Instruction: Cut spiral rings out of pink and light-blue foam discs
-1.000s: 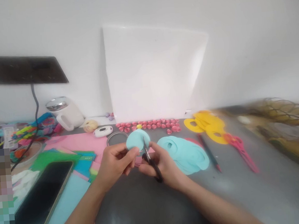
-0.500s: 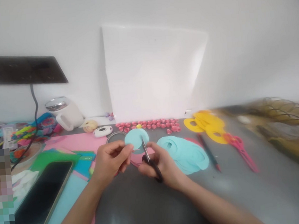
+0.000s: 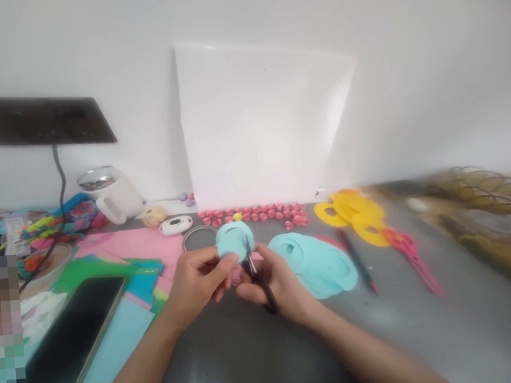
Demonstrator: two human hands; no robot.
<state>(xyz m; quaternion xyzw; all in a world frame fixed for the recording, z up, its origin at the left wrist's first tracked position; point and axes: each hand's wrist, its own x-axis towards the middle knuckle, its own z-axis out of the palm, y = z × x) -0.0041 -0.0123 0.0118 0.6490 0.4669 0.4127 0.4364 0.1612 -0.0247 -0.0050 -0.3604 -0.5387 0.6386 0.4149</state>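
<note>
The left hand (image 3: 202,273) pinches a round blue paper (image 3: 232,242) between its thumb and fingers, almost closed. The right hand (image 3: 280,281) has its fingers curled around the scissors (image 3: 269,296) with black handles, and their blades are at the right side of the round paper. Both are held up over the gray tabletop (image 3: 233,352). Just beside the right hand lies a pile of blue paper rings (image 3: 319,269). Farther out are a dark pencil (image 3: 361,266), pink scissors (image 3: 415,261) and yellow paper rings (image 3: 358,210).
</note>
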